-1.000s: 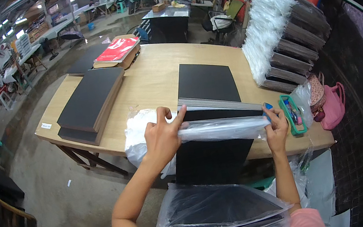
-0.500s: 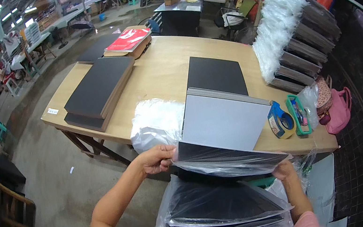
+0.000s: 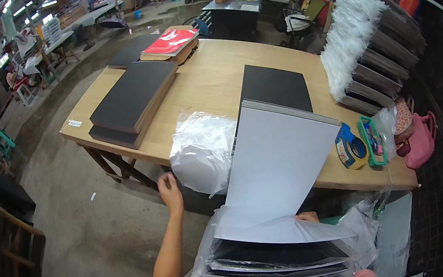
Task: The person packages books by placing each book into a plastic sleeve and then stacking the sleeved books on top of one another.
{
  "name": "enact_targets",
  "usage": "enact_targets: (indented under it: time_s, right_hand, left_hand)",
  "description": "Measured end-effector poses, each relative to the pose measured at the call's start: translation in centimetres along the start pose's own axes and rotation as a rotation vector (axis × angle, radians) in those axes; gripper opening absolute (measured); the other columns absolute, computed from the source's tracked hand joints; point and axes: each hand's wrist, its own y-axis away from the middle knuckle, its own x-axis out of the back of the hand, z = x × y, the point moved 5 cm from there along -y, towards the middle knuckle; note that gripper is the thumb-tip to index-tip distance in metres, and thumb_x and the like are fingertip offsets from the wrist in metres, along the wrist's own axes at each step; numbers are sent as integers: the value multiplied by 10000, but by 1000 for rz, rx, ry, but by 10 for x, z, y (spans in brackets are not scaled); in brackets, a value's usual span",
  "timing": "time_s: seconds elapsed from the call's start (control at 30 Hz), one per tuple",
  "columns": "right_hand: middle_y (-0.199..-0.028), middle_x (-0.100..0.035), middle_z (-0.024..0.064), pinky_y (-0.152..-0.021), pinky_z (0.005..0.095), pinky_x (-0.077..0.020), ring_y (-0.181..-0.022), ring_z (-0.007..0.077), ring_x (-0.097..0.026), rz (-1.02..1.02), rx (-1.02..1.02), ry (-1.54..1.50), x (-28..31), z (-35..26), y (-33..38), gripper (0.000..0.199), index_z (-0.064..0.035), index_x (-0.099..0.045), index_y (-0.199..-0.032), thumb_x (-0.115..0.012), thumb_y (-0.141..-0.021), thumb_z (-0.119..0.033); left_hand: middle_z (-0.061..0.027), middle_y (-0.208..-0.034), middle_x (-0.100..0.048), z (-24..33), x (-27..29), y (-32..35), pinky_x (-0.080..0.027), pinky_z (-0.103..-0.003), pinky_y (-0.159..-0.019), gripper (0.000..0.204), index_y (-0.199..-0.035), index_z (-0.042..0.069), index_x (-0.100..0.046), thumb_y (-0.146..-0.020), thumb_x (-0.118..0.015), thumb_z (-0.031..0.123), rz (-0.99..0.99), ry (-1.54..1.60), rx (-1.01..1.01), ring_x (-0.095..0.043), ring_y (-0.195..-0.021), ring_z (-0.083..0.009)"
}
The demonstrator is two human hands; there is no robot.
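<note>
A large light grey sheet slopes from the table's near edge down onto a stack of black boards in clear plastic at my lap. My right hand is at the sheet's right edge, low down, with most of its fingers hidden beneath it. Left of the sheet, my left hand hangs in the air with its fingers loosely curled, and nothing shows in them. It is nearest to a pile of clear plastic bags that overhangs the table edge.
On the wooden table lie stacked black boards, a red-covered packet, a black board, a tape dispenser and a green pen basket. Plastic-wrapped boards lean at the right, near a pink bag.
My left hand has let go of the plastic-covered black edge and moved left. My right hand has shifted inward under the sheet. The grey sheet now reaches down over the lap stack.
</note>
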Motion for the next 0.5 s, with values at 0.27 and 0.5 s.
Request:
enact_targets:
  time_s: [0.27,0.5]
  right_hand:
    - [-681,-660,95,-559,290,-479,-591,148,-604,-206,-214,199,56,-55,-17,284,-4,-684,-826,-729,-762,-276]
    - [-700,-637,86,-539,290,-469,-551,153,-589,-102,394,309,132,-378,-65,272,-8,-635,-888,-686,-798,-260]
  left_hand:
    - [-149,-957,-601,209,-44,-59,-472,-310,-741,283,-970,6,-615,-724,-517,-93,-453,-252,-1051,-598,-836,-243]
    - [-202,-644,-556,224,-97,-102,-427,-381,-541,159,-765,-15,-573,-859,-588,112,-485,-300,-703,-547,-569,-326]
